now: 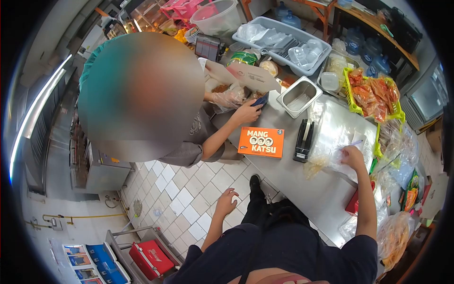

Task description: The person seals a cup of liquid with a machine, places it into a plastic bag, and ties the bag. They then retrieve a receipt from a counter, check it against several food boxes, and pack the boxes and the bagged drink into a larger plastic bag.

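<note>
My right hand [352, 156] rests on the steel counter [283, 177], closed around a pen [353, 143] over clear plastic bags [333, 137] and a slip of paper. My left hand [226, 201] hangs free over the tiled floor, fingers apart, holding nothing. An orange "Mang Katsu" box [261, 141] lies flat on the counter to the left of my right hand, with a black tape dispenser [303, 139] between them.
A co-worker stands at the counter's left, one hand [246, 112] on a dark phone [260, 101]. A steel pan [299, 96], a grey tub of containers [282, 41], a yellow basket of red packets [373, 94] and more bagged food [395, 236] crowd the counter.
</note>
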`<act>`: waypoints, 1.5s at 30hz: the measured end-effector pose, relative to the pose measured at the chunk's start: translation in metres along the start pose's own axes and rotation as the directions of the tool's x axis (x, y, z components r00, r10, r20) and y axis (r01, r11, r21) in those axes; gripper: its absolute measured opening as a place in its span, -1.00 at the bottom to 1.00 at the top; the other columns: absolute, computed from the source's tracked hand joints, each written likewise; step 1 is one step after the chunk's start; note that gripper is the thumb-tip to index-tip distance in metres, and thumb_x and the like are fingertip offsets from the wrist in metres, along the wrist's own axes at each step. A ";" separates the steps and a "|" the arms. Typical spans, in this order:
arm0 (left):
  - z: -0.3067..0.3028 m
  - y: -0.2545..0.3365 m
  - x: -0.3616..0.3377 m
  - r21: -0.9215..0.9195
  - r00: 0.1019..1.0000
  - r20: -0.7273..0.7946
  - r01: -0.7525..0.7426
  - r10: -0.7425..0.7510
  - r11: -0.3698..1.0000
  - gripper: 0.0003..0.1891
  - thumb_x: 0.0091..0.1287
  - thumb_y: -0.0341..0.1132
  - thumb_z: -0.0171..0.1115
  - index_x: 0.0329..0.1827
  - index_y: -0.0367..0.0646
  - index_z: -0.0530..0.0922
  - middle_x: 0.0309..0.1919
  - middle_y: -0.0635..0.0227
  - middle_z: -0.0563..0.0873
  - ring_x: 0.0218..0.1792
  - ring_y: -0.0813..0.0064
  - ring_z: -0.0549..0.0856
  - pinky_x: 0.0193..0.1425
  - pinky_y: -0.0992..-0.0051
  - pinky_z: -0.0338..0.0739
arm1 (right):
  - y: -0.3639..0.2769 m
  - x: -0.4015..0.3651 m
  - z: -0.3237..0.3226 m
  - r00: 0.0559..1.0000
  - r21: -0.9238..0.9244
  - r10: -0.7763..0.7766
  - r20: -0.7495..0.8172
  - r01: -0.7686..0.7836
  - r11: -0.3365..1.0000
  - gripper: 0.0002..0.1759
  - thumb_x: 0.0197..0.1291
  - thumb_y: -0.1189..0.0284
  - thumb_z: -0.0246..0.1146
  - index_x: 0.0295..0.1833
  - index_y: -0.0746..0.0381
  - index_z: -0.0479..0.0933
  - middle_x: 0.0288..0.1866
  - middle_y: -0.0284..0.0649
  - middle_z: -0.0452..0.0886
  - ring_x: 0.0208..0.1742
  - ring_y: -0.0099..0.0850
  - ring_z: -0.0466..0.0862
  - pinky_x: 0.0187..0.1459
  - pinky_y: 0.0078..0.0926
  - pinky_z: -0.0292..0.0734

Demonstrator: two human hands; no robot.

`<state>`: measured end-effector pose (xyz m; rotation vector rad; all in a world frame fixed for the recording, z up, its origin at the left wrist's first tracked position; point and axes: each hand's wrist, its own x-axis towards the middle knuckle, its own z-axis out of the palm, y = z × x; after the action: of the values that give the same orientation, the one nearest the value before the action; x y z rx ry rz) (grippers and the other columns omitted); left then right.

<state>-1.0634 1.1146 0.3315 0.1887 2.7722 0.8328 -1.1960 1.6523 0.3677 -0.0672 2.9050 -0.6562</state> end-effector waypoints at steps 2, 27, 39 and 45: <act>-0.019 0.014 0.001 -0.051 1.000 -0.021 -0.009 0.008 0.999 -0.72 -0.01 -0.45 0.22 -0.18 -0.11 0.51 0.02 0.10 0.51 0.02 0.11 0.52 0.09 0.25 0.41 | 0.012 0.002 0.010 0.998 -0.012 -0.039 -0.042 0.039 0.999 -0.74 -0.30 0.45 0.35 -0.37 0.23 0.54 -0.45 -0.21 0.54 -0.31 -0.24 0.54 -0.26 -0.35 0.43; -0.072 0.113 0.075 -0.304 0.999 0.033 -0.008 0.019 0.953 0.04 0.15 -0.20 0.25 0.35 -0.34 -0.44 -0.09 -0.05 0.57 -0.24 0.18 0.64 -0.16 0.38 0.52 | -0.008 -0.036 -0.006 0.856 0.221 0.159 -0.492 -0.054 0.974 -0.76 0.28 0.38 0.00 -0.30 0.35 0.42 -0.47 -0.07 0.50 -0.42 -0.21 0.52 -0.30 -0.40 0.38; 0.033 0.014 -0.039 0.442 0.449 0.766 0.151 -0.460 0.884 -0.36 0.20 0.02 0.01 0.28 -0.17 0.23 0.03 -0.08 0.52 0.07 0.07 0.52 0.10 0.21 0.38 | -0.085 -0.072 -0.002 0.958 0.283 0.207 -0.199 -0.146 0.948 -0.62 0.00 0.29 0.29 -0.49 0.36 0.32 -0.60 0.10 0.37 -0.56 0.02 0.38 -0.49 -0.19 0.24; -0.024 0.047 -0.002 -0.022 0.708 0.645 0.392 -0.286 0.920 -0.43 0.21 -0.11 0.10 0.26 -0.16 0.27 -0.06 0.06 0.60 -0.03 0.23 0.59 0.02 0.35 0.44 | -0.109 -0.100 -0.055 0.831 0.248 0.339 -0.440 -0.251 0.936 -0.70 -0.02 0.35 0.32 -0.42 0.30 0.35 -0.63 -0.12 0.36 -0.60 -0.18 0.37 -0.48 -0.35 0.31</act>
<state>-1.0656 1.1401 0.3775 -0.0710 2.0025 0.7149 -1.1053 1.5847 0.4784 0.6508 3.1792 -0.9911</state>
